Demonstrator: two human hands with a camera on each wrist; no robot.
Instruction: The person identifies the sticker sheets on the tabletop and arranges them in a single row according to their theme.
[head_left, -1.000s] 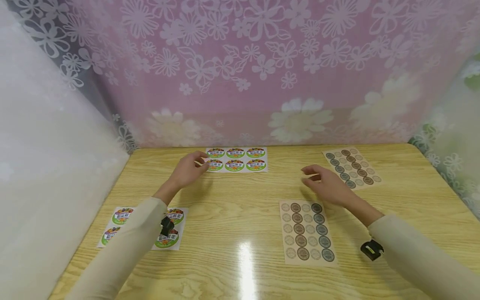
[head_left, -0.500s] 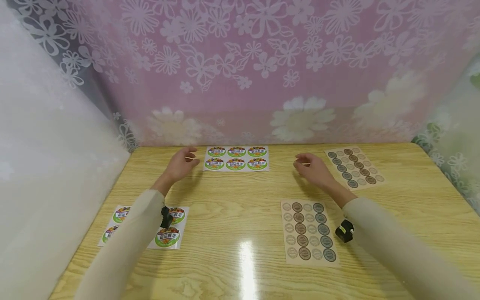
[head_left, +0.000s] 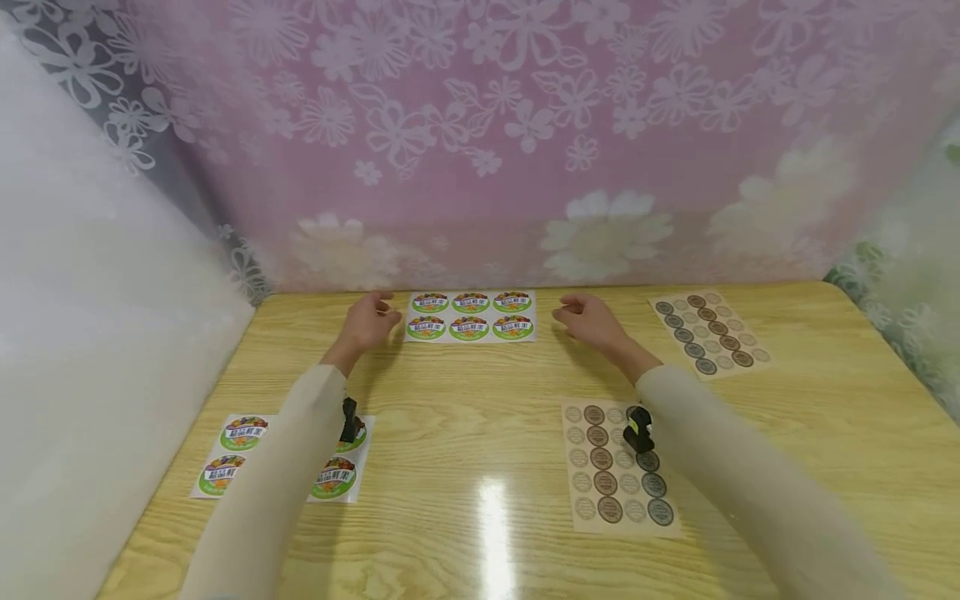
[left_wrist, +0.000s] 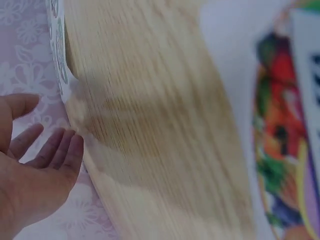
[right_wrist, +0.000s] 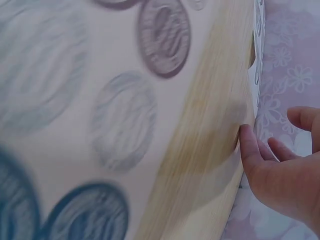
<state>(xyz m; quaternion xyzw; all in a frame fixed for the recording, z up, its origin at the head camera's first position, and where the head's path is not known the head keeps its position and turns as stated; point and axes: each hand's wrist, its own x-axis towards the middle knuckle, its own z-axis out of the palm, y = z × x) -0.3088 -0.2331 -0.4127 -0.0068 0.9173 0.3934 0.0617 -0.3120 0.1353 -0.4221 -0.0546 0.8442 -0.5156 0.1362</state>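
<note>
A white sticker sheet [head_left: 470,317] with round colourful fruit labels lies flat at the back of the table. Just off its left edge hovers my left hand [head_left: 367,322], its fingers loosely bent and holding nothing. In the left wrist view, the left hand [left_wrist: 45,165] has thumb and fingers apart. My right hand [head_left: 592,320] is a little beyond the sheet's right edge, also holding nothing. The right wrist view shows that right hand [right_wrist: 285,170] with its fingers relaxed near the tabletop. A gap shows between each hand and the sheet.
Another fruit sticker sheet [head_left: 362,479] lies front left, partly under my left sleeve. A beige sheet of round brown and grey stickers [head_left: 588,525] lies front right, partly behind my right sleeve. A similar beige sheet [head_left: 708,333] lies back right. A flowered curtain [head_left: 480,208] hangs behind the table.
My right hand has moved left, from near the back beige sheet to the fruit sheet's right side. My left hand has drawn back from the sheet's left edge, where it overlapped before.
</note>
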